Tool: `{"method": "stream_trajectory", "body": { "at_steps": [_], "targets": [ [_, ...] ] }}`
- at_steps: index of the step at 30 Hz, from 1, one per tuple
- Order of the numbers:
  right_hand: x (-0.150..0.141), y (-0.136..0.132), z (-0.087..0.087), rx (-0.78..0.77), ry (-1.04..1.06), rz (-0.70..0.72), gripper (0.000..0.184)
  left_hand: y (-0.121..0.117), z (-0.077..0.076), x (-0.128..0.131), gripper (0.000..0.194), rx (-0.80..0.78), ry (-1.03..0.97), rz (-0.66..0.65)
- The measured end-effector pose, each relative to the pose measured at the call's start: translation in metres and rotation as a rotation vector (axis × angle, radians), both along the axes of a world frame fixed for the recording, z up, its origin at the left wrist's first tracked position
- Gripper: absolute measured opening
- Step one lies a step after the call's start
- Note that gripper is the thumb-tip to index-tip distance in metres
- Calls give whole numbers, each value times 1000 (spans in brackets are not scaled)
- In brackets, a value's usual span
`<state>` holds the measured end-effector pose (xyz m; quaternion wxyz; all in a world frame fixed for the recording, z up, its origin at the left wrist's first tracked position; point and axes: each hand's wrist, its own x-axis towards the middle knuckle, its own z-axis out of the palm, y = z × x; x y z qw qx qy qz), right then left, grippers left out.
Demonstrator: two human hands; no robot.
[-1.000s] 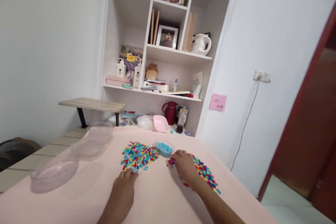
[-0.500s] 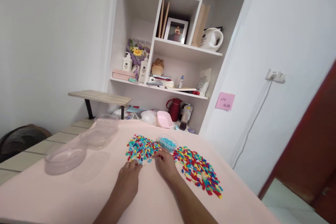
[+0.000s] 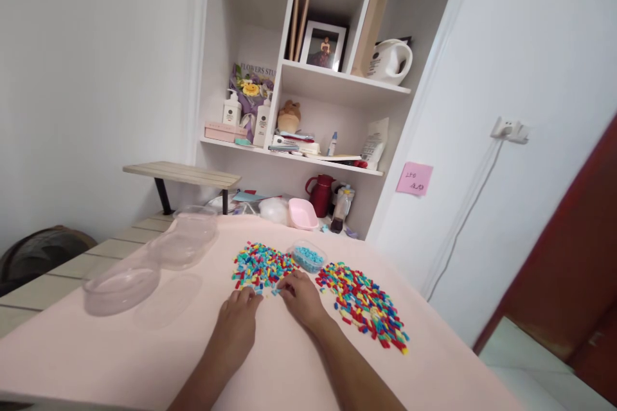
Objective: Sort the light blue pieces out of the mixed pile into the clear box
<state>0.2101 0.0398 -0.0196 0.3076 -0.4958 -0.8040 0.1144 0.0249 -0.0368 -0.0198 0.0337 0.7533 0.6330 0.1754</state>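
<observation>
Two heaps of small coloured beads lie on the pink table (image 3: 120,359): a left heap (image 3: 260,264) and a larger right heap (image 3: 364,305). Between them stands a small clear tub of blue beads (image 3: 308,257). My left hand (image 3: 238,327) rests palm down, fingertips at the near edge of the left heap. My right hand (image 3: 301,298) sits beside it, fingers curled with tips pinched at beads on that same edge. What the fingertips grip is too small to see.
Several empty clear plastic tubs (image 3: 121,286) and a lid (image 3: 166,300) sit at the table's left. Behind stand a pink container (image 3: 303,213), a red jug (image 3: 324,194) and a white shelf unit (image 3: 308,77). A low wooden bench (image 3: 183,174) is at left.
My right hand has moved left, from the right heap over to the near edge of the left heap, close to my left hand. The view has tilted slightly.
</observation>
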Motion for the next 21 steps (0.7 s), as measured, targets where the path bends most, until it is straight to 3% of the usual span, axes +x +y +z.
{"method": "stream_trajectory", "body": {
  "at_steps": [9,18,21],
  "targets": [
    [3,-1,9,-11,72,-12,15,1,1,0,57,-18,5,14],
    [40,50,75,81,86,-320,22,5,0,0,64,-72,68,43],
    [51,62,86,81,87,-398,18,7,2,1,67,-104,112,49]
  ]
}}
